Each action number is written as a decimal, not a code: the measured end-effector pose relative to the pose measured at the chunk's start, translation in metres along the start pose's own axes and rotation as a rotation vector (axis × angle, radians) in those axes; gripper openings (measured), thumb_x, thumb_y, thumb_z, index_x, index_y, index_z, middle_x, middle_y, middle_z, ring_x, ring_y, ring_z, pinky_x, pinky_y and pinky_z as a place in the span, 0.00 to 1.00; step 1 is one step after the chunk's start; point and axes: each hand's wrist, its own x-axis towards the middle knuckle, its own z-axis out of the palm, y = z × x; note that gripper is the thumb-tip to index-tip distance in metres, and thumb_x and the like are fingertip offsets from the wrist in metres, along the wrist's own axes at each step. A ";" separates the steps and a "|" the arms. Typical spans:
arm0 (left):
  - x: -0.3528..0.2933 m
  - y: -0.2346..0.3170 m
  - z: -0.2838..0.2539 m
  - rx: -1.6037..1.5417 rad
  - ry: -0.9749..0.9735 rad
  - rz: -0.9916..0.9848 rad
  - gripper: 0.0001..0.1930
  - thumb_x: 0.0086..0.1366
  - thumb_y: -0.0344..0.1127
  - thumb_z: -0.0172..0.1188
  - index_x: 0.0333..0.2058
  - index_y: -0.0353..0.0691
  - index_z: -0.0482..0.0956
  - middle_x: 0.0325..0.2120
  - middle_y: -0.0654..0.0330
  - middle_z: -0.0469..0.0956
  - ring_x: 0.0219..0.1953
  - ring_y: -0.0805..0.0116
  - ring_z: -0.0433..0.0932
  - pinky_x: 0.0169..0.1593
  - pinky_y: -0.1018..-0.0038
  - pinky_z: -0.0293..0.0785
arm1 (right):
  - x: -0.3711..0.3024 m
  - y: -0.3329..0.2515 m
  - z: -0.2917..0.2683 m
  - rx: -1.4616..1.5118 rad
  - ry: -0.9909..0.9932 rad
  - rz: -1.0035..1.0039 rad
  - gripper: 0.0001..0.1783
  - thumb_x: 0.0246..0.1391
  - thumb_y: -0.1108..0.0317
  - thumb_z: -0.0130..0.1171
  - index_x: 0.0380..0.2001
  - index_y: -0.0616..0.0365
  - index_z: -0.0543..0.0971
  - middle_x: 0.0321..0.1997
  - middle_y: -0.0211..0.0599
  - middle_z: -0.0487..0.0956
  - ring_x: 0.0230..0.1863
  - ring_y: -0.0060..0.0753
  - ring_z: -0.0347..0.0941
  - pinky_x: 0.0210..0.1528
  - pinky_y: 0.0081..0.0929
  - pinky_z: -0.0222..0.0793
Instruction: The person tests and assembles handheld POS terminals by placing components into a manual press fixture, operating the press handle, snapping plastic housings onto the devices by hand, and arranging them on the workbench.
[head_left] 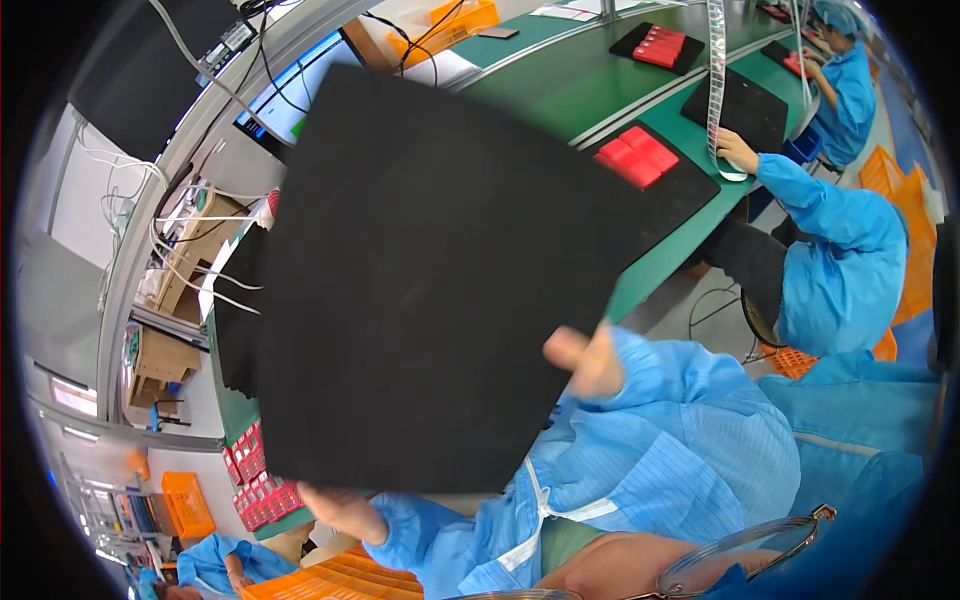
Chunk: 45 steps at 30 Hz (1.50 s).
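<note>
A large black foam sheet fills the middle of the view, held up and tilted over the green workbench. My left hand grips its lower edge near the left corner. My right hand pinches its right edge, thumb on the front face. Both forearms are in light blue sleeves. The sheet hides most of the bench in front of me. Small red parts in rows show just below the sheet's lower left edge.
A black mat with red blocks lies on the bench to the right, where a person in a blue coat sits. Another person works farther back. Orange crates stand lower left. A monitor and cables are upper left.
</note>
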 end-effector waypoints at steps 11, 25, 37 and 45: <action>-0.030 -0.154 -0.048 1.750 -0.170 -0.055 0.45 0.55 0.56 0.58 0.60 0.28 0.52 0.60 0.31 0.49 0.62 0.36 0.50 0.63 0.50 0.48 | 0.101 -0.062 -0.318 -0.305 0.695 -0.244 0.23 0.52 0.75 0.59 0.52 0.64 0.66 0.52 0.41 0.71 0.50 0.36 0.70 0.48 0.34 0.72; -0.017 -0.050 0.012 0.106 -0.429 -0.270 0.25 0.61 0.43 0.58 0.51 0.34 0.66 0.41 0.54 0.73 0.40 0.65 0.74 0.42 0.70 0.73 | 0.033 0.057 -0.051 -0.421 -0.374 -0.044 0.48 0.39 0.44 0.68 0.56 0.64 0.61 0.59 0.47 0.63 0.58 0.40 0.62 0.54 0.32 0.62; 0.061 -0.125 0.049 0.737 -0.519 0.116 0.32 0.36 0.41 0.75 0.41 0.36 0.74 0.39 0.51 0.70 0.40 0.52 0.70 0.46 0.63 0.67 | 0.064 -0.015 -0.063 0.055 0.009 0.506 0.31 0.60 0.50 0.45 0.58 0.61 0.60 0.56 0.52 0.67 0.51 0.41 0.69 0.45 0.49 0.74; 0.086 -0.143 0.032 0.377 -0.699 -0.116 0.29 0.36 0.39 0.72 0.40 0.35 0.76 0.36 0.51 0.78 0.39 0.59 0.77 0.47 0.67 0.73 | 0.124 -0.040 -0.065 -1.735 -1.011 -0.038 0.27 0.51 0.57 0.57 0.55 0.54 0.69 0.56 0.49 0.64 0.55 0.51 0.60 0.57 0.43 0.57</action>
